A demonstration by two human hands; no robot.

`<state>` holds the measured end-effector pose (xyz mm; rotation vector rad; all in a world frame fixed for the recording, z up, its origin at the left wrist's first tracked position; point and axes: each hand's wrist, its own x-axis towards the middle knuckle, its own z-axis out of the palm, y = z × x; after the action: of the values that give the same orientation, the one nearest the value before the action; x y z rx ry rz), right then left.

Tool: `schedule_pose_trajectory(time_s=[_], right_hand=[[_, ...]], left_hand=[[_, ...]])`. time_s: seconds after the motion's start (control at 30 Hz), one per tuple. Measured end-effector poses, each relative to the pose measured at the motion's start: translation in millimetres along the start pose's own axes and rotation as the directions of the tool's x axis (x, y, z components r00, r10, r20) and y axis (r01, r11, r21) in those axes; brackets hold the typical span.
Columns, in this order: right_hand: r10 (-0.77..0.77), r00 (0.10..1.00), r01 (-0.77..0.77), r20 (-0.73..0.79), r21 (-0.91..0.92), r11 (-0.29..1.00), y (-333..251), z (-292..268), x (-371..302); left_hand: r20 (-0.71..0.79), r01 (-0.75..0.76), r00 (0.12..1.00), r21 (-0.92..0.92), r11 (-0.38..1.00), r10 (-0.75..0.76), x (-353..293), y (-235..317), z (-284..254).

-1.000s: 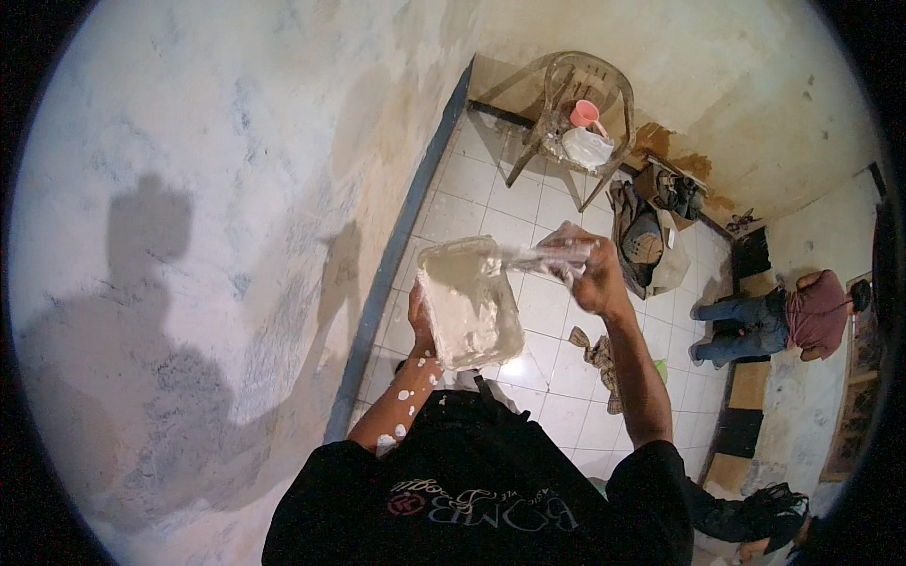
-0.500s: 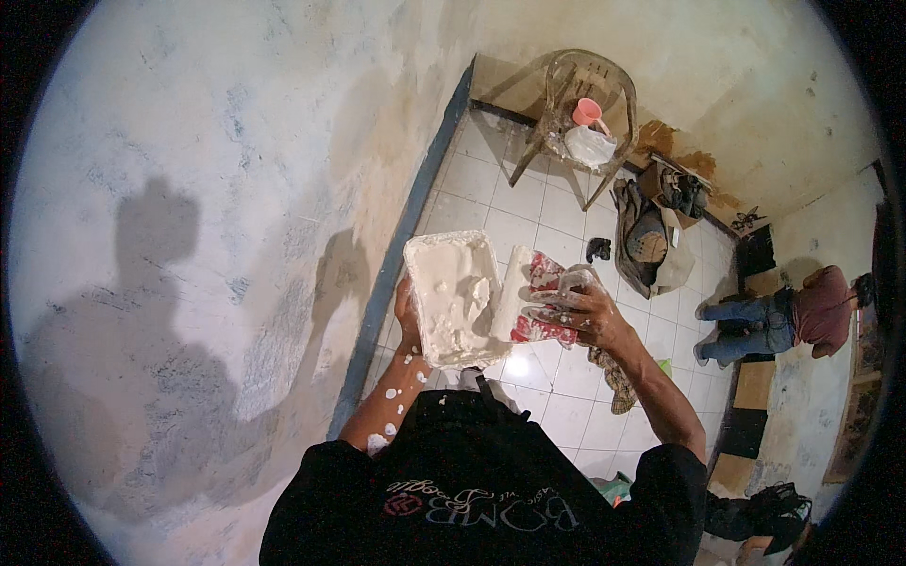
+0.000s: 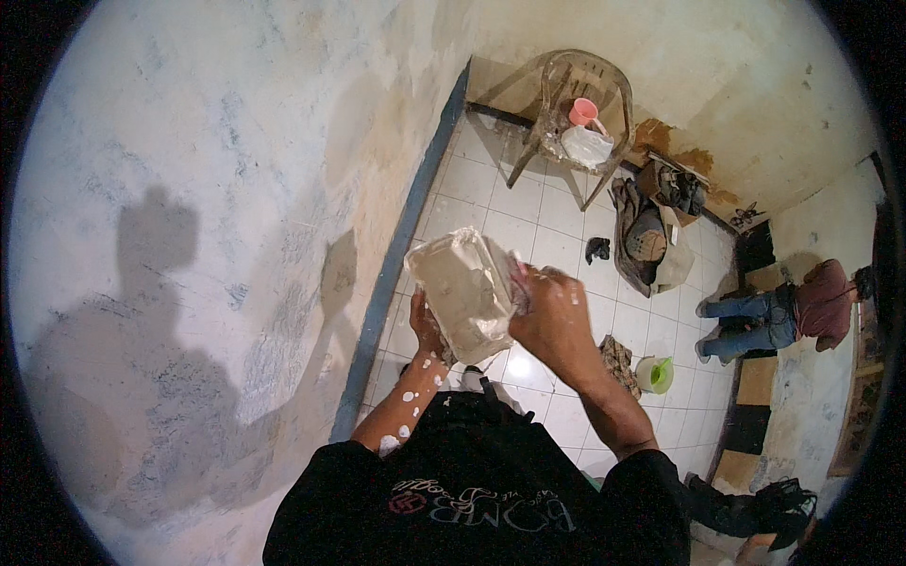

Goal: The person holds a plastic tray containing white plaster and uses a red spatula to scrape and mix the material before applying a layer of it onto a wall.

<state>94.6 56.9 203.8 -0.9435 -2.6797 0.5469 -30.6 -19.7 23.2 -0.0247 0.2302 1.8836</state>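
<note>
A rectangular plastic tub [image 3: 462, 292] smeared with off-white putty is tilted in front of my chest, a smooth pale face toward me. I cannot tell whether that face is its inside or its underside. My left hand [image 3: 427, 325] grips the tub at its left side, with white splashes along that wrist and forearm. At the tub's right edge, my right hand [image 3: 555, 316] is closed round a red putty scraper [image 3: 518, 278]. Most of the scraper is hidden by the fist and the tub's side.
A patchy white wall [image 3: 236, 236] rises on my left. A dirty plastic chair [image 3: 552, 127] holds a pink dipper [image 3: 585, 112] and a white bag [image 3: 587, 147]. Bags and a box [image 3: 675, 189] lie by the far wall. A green bucket [image 3: 655, 375] stands right; another person [image 3: 779, 316] works beyond it.
The tub has tipped, and its lumpy putty no longer shows. My right hand has turned from spread fingers on the scraper to a fist at the tub's edge. The green bucket has come into view.
</note>
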Motion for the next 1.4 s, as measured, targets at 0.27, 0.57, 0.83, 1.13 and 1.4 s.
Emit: schedule_pose_trajectory(time_s=[0.27, 0.57, 0.83, 1.13, 1.4], right_hand=[[-0.072, 0.997, 0.071, -0.017, -0.050, 0.996, -11.4, 33.7, 1.1], [-0.078, 0.994, 0.075, 0.072, 0.047, 0.996, -7.5, 42.2, 4.2], [0.040, 0.997, -0.047, 0.066, 0.099, 0.994, -10.9, 24.2, 10.4], [-0.088, 0.992, 0.065, 0.093, 0.230, 0.971, -35.0, 28.4, 2.6], [-0.025, 0.993, 0.006, 0.111, 0.171, 0.985, -17.2, 49.0, 21.0]], left_hand=[[-0.133, -0.077, 0.986, 0.188, 0.979, 0.103, -11.7, -4.2, 23.0], [-0.072, -0.010, 0.997, 0.095, 0.995, 0.017, -12.3, -7.9, 13.8], [-0.030, -0.075, 0.997, 0.062, 0.995, 0.077, -7.3, -6.5, 3.0], [-0.202, -0.071, 0.976, 0.064, 0.995, 0.082, -8.3, -3.9, 0.7], [-0.153, -0.107, 0.982, 0.006, 0.994, 0.107, -2.8, -12.5, -25.9]])
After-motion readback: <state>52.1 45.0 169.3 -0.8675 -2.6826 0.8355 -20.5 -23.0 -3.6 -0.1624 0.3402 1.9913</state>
